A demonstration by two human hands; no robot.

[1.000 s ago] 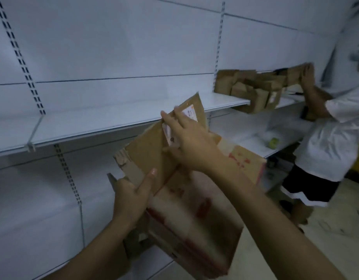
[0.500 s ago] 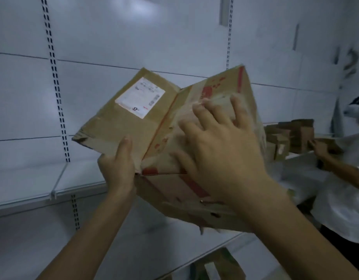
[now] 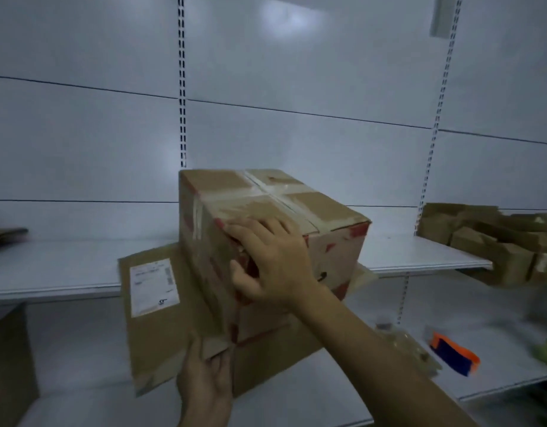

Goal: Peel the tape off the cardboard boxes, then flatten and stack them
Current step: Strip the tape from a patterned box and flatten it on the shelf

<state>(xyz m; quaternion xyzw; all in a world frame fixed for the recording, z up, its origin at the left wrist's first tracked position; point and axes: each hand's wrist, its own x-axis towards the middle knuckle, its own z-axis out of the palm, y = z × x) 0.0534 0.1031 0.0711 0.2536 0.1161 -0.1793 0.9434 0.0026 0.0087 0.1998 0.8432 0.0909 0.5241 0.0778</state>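
A brown cardboard box (image 3: 327, 211) with red print stands on the white shelf (image 3: 65, 266), its closed side up. Clear tape (image 3: 266, 188) crosses that top face and runs down the left side. The box's open flaps spread out below it; one flap hangs over the shelf edge and carries a white shipping label (image 3: 152, 286). My right hand (image 3: 272, 260) rests on the near top edge, fingers spread on the tape end and thumb on the side face. My left hand (image 3: 204, 377) holds the corner of a lower flap from below.
A pile of small cardboard boxes (image 3: 497, 241) fills the shelf's right end. Flat cardboard (image 3: 7, 232) lies at the far left. On the lower shelf (image 3: 389, 392) sit an orange and blue object (image 3: 454, 357) and blurred items. White back panels rise behind.
The box was held up in the air with its flaps open. It has been turned over and now stands on the shelf, with my right hand on its top edge.
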